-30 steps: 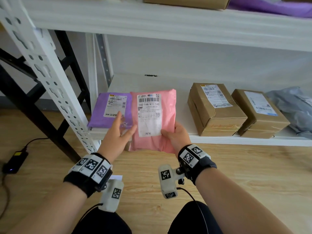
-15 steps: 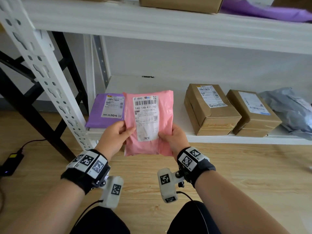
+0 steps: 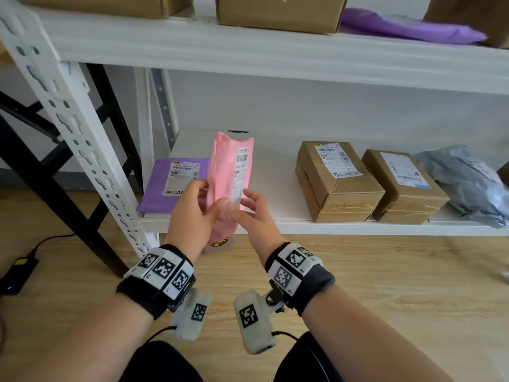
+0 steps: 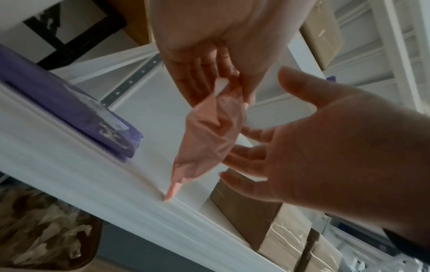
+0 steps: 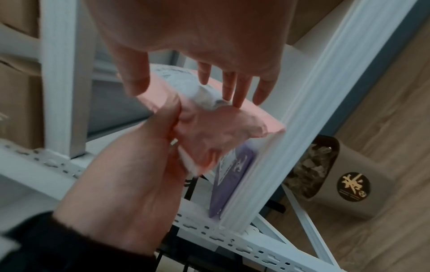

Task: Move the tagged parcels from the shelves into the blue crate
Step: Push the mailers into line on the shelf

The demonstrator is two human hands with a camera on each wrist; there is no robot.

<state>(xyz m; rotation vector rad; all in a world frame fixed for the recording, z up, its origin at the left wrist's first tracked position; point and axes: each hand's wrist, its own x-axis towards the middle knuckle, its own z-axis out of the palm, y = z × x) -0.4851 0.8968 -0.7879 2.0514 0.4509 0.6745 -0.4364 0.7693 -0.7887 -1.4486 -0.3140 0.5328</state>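
- Pinching the lower part of the pink parcel (image 3: 230,172), the left hand (image 3: 190,208) holds it upright, edge-on, above the front of the lower shelf (image 3: 275,183).
- Right hand (image 3: 254,213) spread, fingers straight, just beside the parcel's label side; contact cannot be told.
- Purple parcel (image 3: 176,183) lies flat on that shelf, left of the pink parcel.
- 2 cardboard boxes (image 3: 337,180) and a grey bag (image 3: 468,183) sit on that shelf, right of it.

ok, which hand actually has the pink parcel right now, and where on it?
The left hand pinches the pink plastic mailer bag at its lower edge, thumb against fingers. The right hand is spread open beside it, not gripping.
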